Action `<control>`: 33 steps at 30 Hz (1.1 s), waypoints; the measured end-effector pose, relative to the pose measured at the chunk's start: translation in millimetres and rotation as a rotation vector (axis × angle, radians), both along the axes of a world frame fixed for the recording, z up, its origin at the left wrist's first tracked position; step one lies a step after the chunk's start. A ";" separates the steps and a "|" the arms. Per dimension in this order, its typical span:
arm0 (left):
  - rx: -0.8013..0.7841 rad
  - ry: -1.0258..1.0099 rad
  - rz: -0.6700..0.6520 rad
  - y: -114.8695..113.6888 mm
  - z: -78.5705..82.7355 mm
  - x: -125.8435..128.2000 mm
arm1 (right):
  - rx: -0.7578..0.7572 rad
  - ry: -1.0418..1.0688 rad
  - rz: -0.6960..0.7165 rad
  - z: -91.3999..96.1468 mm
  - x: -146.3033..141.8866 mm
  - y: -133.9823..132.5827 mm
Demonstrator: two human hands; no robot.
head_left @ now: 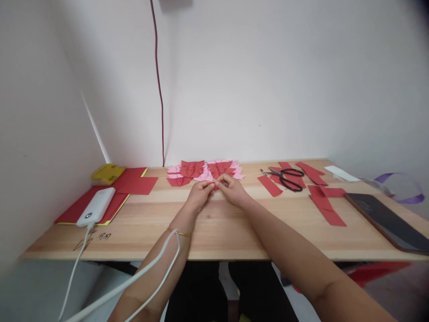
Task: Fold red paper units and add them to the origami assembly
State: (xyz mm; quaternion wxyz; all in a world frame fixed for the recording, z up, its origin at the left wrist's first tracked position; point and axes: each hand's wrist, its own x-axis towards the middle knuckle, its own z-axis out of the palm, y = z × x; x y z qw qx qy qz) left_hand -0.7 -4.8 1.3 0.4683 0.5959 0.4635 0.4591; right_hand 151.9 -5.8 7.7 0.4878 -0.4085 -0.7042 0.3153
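My left hand [200,195] and my right hand [231,189] meet over the middle of the table, their fingertips pinched together. Between them is a small piece of red paper [216,188], mostly covered by the fingers. Just beyond the hands lie folded red paper pieces [191,169] on top of folded pink paper pieces [236,171], in two groups side by side. Some of the right group is hidden behind my right hand.
Black-handled scissors [290,179] and a pen [263,171] lie among red paper strips [323,205] on the right. A dark tablet [389,221] rests at the right edge. On the left, a white power bank [96,206] sits on red paper sheets [72,208] near a yellow packet [107,174].
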 end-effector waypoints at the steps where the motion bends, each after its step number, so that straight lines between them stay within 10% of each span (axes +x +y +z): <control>1: 0.020 0.011 0.010 0.0 0.9 -0.3 | 0.005 -0.005 -0.009 0.4 0.1 -0.2; 33: 0.054 0.044 0.033 2.3 1.0 -1.6 | 0.049 -0.062 -0.051 1.2 -1.0 -1.8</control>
